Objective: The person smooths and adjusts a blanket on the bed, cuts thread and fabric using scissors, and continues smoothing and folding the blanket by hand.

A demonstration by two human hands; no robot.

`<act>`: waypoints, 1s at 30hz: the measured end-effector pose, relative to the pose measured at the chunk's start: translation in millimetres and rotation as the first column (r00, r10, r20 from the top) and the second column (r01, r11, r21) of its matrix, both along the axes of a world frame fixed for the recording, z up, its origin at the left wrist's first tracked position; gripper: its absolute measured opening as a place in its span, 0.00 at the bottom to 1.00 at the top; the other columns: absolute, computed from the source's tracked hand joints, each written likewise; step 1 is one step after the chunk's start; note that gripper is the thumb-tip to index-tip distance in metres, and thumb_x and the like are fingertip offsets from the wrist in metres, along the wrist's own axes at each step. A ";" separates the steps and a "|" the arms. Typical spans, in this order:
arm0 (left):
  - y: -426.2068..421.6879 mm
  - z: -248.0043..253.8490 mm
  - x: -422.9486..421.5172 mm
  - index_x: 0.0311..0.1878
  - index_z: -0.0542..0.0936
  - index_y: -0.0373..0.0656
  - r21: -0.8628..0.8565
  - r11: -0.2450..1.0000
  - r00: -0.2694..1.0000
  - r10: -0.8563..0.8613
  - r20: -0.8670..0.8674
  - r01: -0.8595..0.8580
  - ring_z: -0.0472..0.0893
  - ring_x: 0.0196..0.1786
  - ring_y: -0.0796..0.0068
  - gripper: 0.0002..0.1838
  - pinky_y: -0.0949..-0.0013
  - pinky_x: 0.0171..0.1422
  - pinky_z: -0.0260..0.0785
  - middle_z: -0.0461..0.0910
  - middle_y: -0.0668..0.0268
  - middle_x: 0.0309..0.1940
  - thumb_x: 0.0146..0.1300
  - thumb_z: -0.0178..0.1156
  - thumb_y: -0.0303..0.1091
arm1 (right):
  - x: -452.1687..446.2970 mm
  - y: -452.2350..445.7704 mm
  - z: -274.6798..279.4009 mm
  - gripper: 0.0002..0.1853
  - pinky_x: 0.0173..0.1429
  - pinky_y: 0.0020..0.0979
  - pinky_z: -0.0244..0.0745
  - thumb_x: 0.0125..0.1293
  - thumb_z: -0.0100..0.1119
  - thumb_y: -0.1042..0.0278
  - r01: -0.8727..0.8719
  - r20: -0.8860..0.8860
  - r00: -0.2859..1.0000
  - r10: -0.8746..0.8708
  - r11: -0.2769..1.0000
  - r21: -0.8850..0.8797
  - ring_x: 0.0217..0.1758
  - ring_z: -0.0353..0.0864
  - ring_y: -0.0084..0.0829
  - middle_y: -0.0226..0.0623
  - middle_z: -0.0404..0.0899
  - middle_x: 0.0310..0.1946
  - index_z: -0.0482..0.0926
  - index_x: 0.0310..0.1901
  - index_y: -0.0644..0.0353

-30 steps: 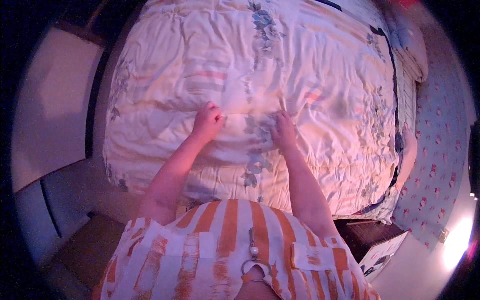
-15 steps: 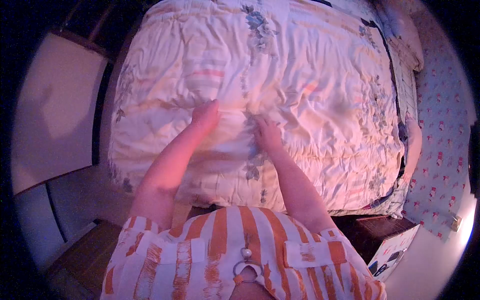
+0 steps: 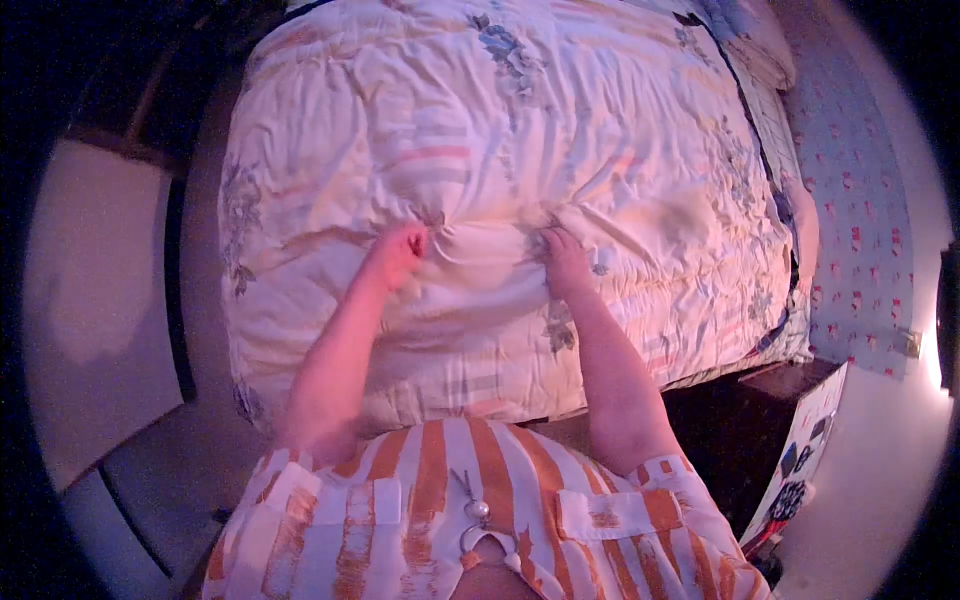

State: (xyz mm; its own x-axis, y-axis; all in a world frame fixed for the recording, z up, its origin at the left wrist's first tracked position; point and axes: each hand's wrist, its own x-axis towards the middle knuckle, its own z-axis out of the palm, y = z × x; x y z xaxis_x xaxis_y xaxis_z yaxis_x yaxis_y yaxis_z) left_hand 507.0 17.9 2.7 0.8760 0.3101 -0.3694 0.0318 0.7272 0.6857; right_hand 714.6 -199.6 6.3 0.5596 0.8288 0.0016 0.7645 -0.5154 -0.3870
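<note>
A wrinkled white quilt with blue-grey flowers and pink stripes covers the bed. My left hand is closed on the quilt left of the middle, with folds gathering at its fingers. To the right, my right hand rests on the quilt, its fingers bent and pinching a fold of the fabric. A raised crease runs between the two hands.
A dark wooden cabinet with a pale patterned side stands at the lower right. Patterned wallpaper lines the right side. A pale panel stands at the left, and a folded pillow lies at the upper right.
The view has shifted. My right hand moved left towards my left hand, then apart from it again. The quilt between them is now drawn into a tighter crease.
</note>
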 end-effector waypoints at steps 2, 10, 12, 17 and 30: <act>-20.8 10.5 1.5 0.21 0.70 0.40 0.349 0.932 0.994 -0.084 -0.062 0.101 0.66 0.25 0.80 0.10 0.78 0.28 0.56 0.68 0.72 0.19 0.51 0.55 0.37 | 2.2 -0.7 3.6 0.20 0.55 0.37 0.62 0.48 0.48 0.76 -0.025 -0.086 0.996 0.029 0.999 0.037 0.51 0.66 0.44 0.43 0.69 0.47 0.69 0.47 0.57; -25.1 38.9 16.0 0.20 0.68 0.44 0.715 0.597 0.930 -0.186 -0.318 0.364 0.62 0.22 0.84 0.11 0.78 0.27 0.55 0.64 0.75 0.17 0.54 0.52 0.37 | -65.2 69.4 38.5 0.18 0.49 0.37 0.66 0.51 0.49 0.73 -0.111 -0.293 0.948 0.124 0.992 0.059 0.47 0.69 0.43 0.45 0.68 0.44 0.69 0.47 0.56; -4.8 48.3 3.4 0.20 0.68 0.44 0.490 0.795 0.907 -0.170 -0.385 0.357 0.61 0.22 0.85 0.11 0.77 0.26 0.54 0.64 0.75 0.17 0.55 0.52 0.37 | -66.8 73.3 40.5 0.18 0.47 0.36 0.67 0.51 0.51 0.72 -0.124 -0.310 0.944 0.112 0.992 -0.019 0.46 0.69 0.42 0.45 0.68 0.43 0.69 0.46 0.55; -21.5 73.7 9.6 0.20 0.69 0.45 0.549 0.726 0.897 -0.225 -0.381 0.415 0.61 0.22 0.86 0.12 0.78 0.26 0.53 0.64 0.76 0.17 0.56 0.50 0.39 | -76.9 91.8 18.2 0.12 0.41 0.37 0.69 0.51 0.53 0.67 -0.109 -0.333 0.914 0.231 0.931 0.347 0.37 0.73 0.44 0.43 0.70 0.34 0.73 0.38 0.58; -10.8 57.0 40.0 0.27 0.79 0.39 0.565 0.422 0.704 -0.369 -0.608 0.709 0.66 0.18 0.83 0.09 0.77 0.22 0.56 0.72 0.71 0.18 0.52 0.55 0.35 | -173.2 119.9 27.5 0.11 0.34 0.41 0.70 0.52 0.45 0.60 -0.402 -0.125 0.914 0.386 0.821 -0.406 0.33 0.76 0.43 0.35 0.77 0.33 0.78 0.27 0.51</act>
